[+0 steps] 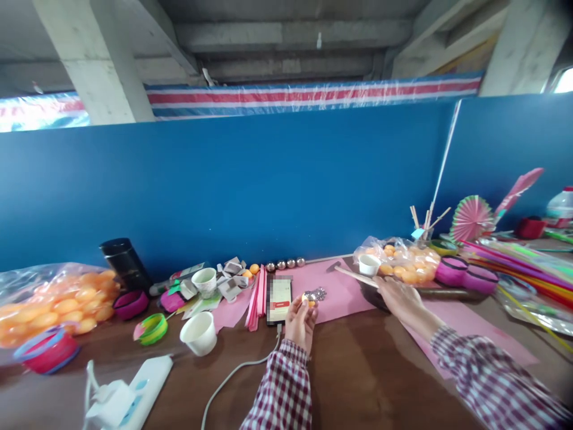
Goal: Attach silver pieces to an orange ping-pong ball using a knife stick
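My left hand (pixel 301 319) is closed around an orange ball (pixel 310 298), held by the fingertips over the pink paper (pixel 344 298). Just beyond it lies a cluster of small silvery pieces (pixel 320 293), too small to make out. A phone (pixel 281 294) with a lit screen and a cable (pixel 233 373) is left of this hand. My right hand (pixel 398 298) grips the near end of a pale wooden stick (pixel 356 275), which points left; a dark grey patch shows at its far tip. Under this hand is a dark pan (pixel 373 295), partly hidden.
Bags of orange balls (pixel 67 304) stand left and right. White paper cups (pixel 199 334), several shiny metal balls (pixel 290 263), pink strips (pixel 255 298), a black bottle (pixel 128 266) and a power strip (pixel 143 391) are about. A blue partition (pixel 277 185) closes the back.
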`<state>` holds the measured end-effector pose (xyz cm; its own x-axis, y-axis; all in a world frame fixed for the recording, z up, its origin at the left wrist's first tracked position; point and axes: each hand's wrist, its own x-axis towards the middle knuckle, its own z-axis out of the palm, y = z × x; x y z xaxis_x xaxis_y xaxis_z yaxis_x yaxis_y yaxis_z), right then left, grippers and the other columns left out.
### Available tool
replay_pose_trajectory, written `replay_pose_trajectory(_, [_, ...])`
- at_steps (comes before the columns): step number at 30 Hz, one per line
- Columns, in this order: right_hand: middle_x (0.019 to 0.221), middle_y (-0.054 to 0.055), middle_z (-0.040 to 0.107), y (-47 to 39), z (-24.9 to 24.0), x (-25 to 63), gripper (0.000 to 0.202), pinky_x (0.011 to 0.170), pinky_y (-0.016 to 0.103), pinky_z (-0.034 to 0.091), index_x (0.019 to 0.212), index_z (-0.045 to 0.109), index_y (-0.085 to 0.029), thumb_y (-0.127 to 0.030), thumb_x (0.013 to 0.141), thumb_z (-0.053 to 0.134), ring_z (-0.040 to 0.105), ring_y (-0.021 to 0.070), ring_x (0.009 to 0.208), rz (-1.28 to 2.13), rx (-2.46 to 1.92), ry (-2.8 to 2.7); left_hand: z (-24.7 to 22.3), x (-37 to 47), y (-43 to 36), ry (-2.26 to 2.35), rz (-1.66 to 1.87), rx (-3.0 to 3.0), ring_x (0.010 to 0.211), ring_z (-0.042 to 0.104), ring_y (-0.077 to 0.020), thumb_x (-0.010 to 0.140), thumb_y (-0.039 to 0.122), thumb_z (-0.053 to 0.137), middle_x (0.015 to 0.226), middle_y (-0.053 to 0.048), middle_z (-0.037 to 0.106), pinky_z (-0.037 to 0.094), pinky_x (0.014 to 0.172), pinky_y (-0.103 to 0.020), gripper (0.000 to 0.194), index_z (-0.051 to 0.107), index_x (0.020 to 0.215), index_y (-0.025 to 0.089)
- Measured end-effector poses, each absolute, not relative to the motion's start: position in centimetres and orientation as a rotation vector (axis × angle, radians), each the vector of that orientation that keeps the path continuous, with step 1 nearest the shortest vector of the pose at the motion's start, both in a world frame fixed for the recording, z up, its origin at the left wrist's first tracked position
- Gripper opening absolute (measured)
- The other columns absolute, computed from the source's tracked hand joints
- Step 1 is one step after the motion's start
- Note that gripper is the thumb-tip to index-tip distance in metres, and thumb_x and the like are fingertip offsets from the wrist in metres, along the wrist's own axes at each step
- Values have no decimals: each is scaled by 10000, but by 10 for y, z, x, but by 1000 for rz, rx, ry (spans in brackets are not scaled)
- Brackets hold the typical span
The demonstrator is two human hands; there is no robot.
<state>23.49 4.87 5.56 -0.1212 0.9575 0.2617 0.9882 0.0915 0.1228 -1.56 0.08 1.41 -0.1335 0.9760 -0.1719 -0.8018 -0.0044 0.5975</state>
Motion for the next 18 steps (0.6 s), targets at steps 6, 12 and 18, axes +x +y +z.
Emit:
replay_pose_trajectory(6, [927,65,669,14,58,229,380,623,283,454,1183,478,-224,-333,852,327,630,215,773,-94,-1869,-2016,15,-19,2,663,1599,307,771,643,-134,735,76,571,866,-85,644,505,720,-220,241,525,962,143])
replay_pose_trajectory(12, [935,77,684,-75,16,220,426,692,218,508,1028,579,-165,-471,828,358,646,187,825,205,-1580,-1897,15,-19,0,651,1617,359,786,639,-139,724,115,600,887,-107,647,507,735,-219,141,573,862,115])
replay_pose_trajectory(18, [985,74,671,-111,5,210,373,741,223,517,1069,570,-187,-408,829,388,636,191,887,7,-1449,-1908,13,-17,-1,653,1621,347,751,646,-137,736,91,577,845,-97,658,515,707,-223,130,576,863,117])
